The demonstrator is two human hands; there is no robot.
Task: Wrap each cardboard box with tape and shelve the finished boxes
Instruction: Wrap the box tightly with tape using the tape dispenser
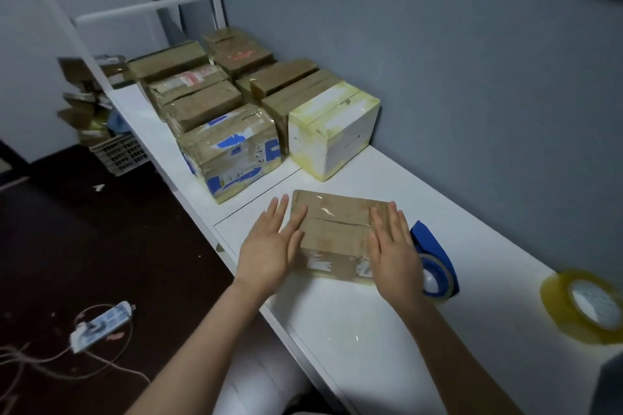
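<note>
My left hand (269,248) and right hand (395,248) are bare, fingernails short and plain. Both my forearms (202,330) are uncovered right down to the bottom edge of view, where they pass out of sight.

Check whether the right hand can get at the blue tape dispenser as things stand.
Probably yes. The right hand lies flat on the cardboard box, holding nothing, and the blue tape dispenser sits on the white desk right beside it, with nothing between them.

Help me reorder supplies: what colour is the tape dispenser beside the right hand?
Blue: the tape dispenser by the right hand, clearest in the head view.
</note>
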